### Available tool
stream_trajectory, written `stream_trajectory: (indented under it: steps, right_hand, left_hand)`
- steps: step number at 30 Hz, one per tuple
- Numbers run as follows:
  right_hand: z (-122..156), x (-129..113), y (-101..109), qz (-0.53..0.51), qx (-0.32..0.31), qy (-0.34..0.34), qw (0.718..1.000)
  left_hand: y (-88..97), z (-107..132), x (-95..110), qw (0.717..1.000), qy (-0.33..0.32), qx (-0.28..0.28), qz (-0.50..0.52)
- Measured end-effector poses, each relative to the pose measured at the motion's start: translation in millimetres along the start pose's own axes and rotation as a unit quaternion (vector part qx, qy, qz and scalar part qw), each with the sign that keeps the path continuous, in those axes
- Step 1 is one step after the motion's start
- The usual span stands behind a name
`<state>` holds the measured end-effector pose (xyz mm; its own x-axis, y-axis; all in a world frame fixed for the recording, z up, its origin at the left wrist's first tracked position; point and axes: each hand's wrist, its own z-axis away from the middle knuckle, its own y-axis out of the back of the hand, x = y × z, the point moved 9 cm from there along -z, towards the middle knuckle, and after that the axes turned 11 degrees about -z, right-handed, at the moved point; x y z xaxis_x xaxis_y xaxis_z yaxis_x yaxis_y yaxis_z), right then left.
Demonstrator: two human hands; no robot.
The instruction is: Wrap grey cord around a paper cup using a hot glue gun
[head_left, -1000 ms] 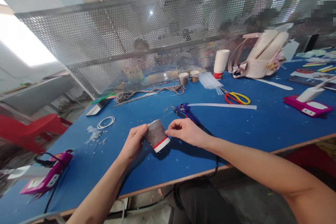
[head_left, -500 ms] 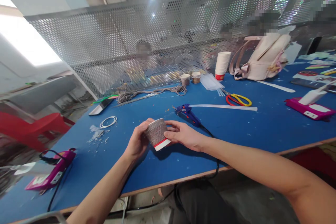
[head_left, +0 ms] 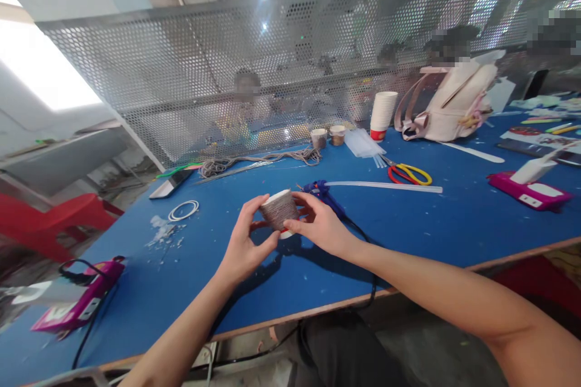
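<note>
A paper cup wrapped in grey cord (head_left: 278,210) is held above the blue table (head_left: 454,224), bottom up, between both my hands. My left hand (head_left: 247,242) grips its left side with thumb and fingers. My right hand (head_left: 320,224) clasps its right side. A little of the cup's red and white rim shows below. Just behind my right hand lies a blue glue gun (head_left: 321,192) with a long clear glue stick (head_left: 385,186) beside it.
Grey cord (head_left: 254,161) lies at the back, near two small cups (head_left: 327,135), a stack of paper cups (head_left: 382,115), red and yellow scissors (head_left: 408,172) and a pale backpack (head_left: 454,103). Pink devices sit at the left (head_left: 77,305) and right (head_left: 529,190). A perforated metal screen (head_left: 181,84) stands behind.
The cup has been lifted a little and turned bottom up. My right hand went from pinching at its side to clasping it.
</note>
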<state>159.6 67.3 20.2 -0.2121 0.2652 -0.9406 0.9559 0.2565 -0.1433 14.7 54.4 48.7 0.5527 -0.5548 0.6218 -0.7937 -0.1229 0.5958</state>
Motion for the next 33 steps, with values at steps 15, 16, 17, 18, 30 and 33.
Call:
stream_trajectory:
  steps: [15, 16, 17, 18, 30, 33]
  right_hand:
    - [-1, 2, -6, 0.012, -0.026, -0.005, 1.000]
    - [-2, 3, -6, 0.020, -0.023, -0.004, 1.000]
    - [-2, 3, -5, 0.028, -0.021, -0.002, 0.999]
    - [-3, 4, -5, 0.036, -0.019, 0.001, 0.999]
    - [-3, 1, -4, 0.066, -0.026, 0.037, 0.997]
    - [-2, -4, -3, 0.074, -0.024, 0.058, 0.995]
  left_hand:
    - [-1.7, 1, -9, 0.999, 0.031, 0.031, 0.005]
    - [-2.8, 1, -8, 0.999, 0.032, 0.028, 0.000]
    - [-4.3, 0, -7, 0.999, 0.034, 0.021, -0.004]
    - [-5.7, 0, -7, 0.999, 0.039, 0.014, -0.006]
    - [-7.3, 0, -8, 0.999, 0.050, 0.019, 0.013]
    - [-3.3, 2, -4, 0.999, -0.006, 0.046, -0.022]
